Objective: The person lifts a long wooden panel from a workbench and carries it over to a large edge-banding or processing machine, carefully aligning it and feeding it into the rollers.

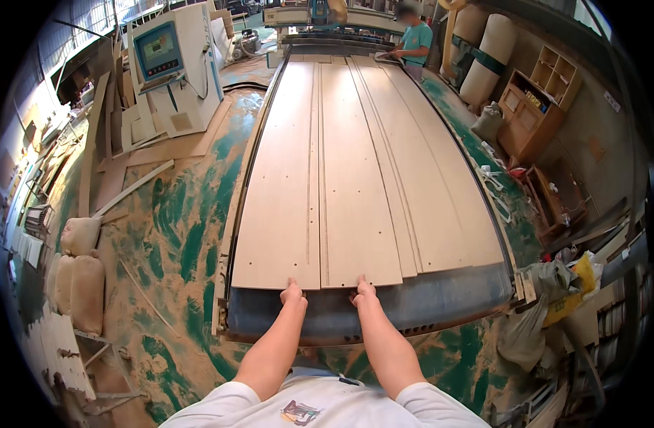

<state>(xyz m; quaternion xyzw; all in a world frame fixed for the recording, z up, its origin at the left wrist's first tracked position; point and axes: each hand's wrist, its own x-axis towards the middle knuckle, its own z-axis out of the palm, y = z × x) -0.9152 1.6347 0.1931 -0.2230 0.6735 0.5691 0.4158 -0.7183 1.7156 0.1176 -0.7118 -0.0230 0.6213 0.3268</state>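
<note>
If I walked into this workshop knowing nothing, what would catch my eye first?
Probably the long pale wooden panels, cut into strips, lying on the machine bed that runs up the middle. At their near edge the left hand and right hand press on the panel ends. Sawdust covers the green floor, and another person stands at the far end.

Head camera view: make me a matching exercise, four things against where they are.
1 left hand
2 right hand
3 sacks
4 wooden shelf unit

a on the floor, far left
b against the wall, upper right
c at the near edge of the widest board
d at the near edge of the middle board

Pairs: 1-c, 2-d, 3-a, 4-b
</note>
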